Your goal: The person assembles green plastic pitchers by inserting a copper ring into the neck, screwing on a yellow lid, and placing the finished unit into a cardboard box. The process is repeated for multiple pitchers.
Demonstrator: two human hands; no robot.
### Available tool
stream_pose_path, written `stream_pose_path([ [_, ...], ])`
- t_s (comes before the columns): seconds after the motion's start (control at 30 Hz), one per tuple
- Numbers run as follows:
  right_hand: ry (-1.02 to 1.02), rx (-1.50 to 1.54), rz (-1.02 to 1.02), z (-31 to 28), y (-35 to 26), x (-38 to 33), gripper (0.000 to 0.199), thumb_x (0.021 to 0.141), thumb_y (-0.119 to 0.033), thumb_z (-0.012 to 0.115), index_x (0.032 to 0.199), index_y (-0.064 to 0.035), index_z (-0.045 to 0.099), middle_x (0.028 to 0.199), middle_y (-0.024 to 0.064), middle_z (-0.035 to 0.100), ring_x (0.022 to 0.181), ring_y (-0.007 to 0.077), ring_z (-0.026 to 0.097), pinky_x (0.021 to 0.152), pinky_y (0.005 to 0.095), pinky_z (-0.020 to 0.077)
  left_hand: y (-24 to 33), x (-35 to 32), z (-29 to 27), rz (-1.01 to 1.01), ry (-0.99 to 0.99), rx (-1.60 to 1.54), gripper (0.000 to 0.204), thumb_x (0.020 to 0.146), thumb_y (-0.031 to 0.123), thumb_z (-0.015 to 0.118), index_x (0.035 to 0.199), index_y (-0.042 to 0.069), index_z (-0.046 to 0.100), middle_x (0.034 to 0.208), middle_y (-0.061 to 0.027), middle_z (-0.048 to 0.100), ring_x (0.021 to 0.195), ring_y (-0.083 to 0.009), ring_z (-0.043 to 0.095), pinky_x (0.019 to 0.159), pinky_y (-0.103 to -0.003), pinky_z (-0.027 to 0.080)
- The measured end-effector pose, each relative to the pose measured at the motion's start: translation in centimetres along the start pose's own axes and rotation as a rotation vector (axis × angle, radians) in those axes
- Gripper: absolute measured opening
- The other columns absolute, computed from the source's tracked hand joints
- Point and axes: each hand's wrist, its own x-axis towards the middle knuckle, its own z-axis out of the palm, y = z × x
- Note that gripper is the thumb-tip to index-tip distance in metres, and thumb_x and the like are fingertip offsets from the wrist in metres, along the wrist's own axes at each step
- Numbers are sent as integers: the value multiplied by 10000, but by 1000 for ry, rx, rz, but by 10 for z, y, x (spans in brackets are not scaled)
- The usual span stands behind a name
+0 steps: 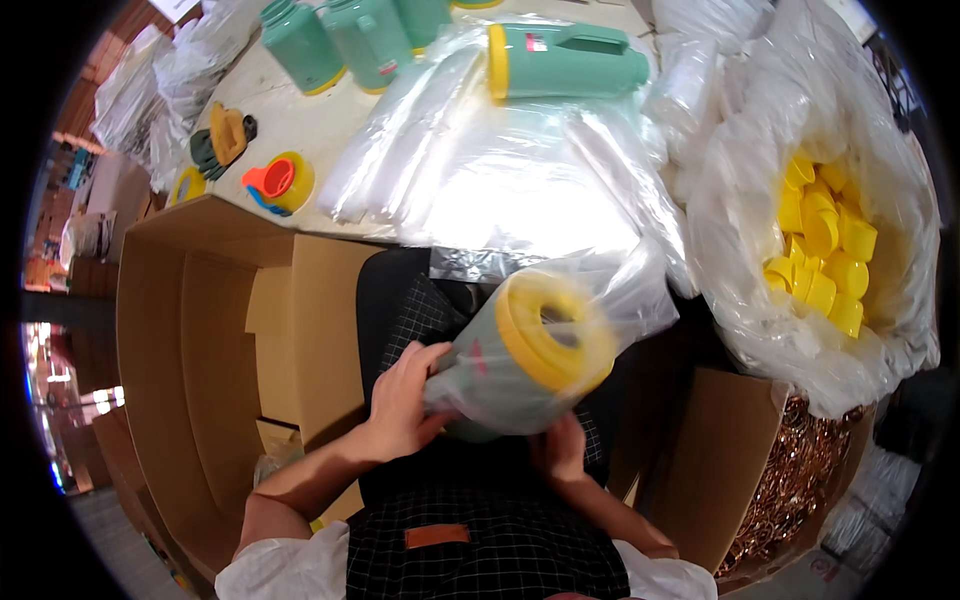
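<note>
A green vacuum flask (478,372) with a yellow ring-shaped base (520,330) lies tilted above my lap, its base end up and to the right. A clear plastic bag (640,295) covers it, the loose end trailing off to the right. My left hand (402,400) is closed around the left side of the flask's body. At the near edge of the flask, my right hand (562,447) is closed against its underside; the fingertips are partly hidden and slightly blurred. Beyond, another green flask (570,62) lies on its side on a stack of clear bags (510,180).
Several green flasks (365,45) stand at the table's far left. A yellow tape roll (290,180) and dark gloves (207,155) lie nearby. An open carton (160,330) is at left. At right are a plastic sack (735,230) of yellow cups (820,225) and a box of copper-coloured rings (795,480).
</note>
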Motion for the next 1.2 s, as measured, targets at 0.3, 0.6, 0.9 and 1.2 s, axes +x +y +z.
stream_pose_path([
  [0.3,-813,693,151,53,-97,79,864,826,-152,824,1456,52,269,1420,255,512,1292,324,569,1070,440,469,-49,-112,6,-217,839,206,491,906,66,547,1383,-44,507,1312,-243,586,1226,-388,576,1054,-437,441],
  [0.6,-1159,755,-66,105,-174,87,478,915,-22,701,1361,-20,531,1226,125,677,1102,209,657,990,336,520,-132,-303,-225,-625,206,964,569,804,21,584,1327,241,638,937,-87,563,905,-317,587,735,-419,531],
  [0.9,-566,822,502,74,-64,61,218,993,-16,582,1207,1,616,1080,101,694,902,119,646,837,251,526,-300,-469,-159,-1070,-578,887,304,868,161,595,1117,233,753,1187,-75,680,1145,-306,623,879,-409,583],
  [1.2,-577,736,401,67,-51,115,210,965,-43,657,1171,-13,630,1046,72,710,945,128,665,829,265,529,-251,-216,-222,-766,315,931,505,829,67,705,1319,104,587,1265,-136,560,1182,-355,562,965,-460,486],
])
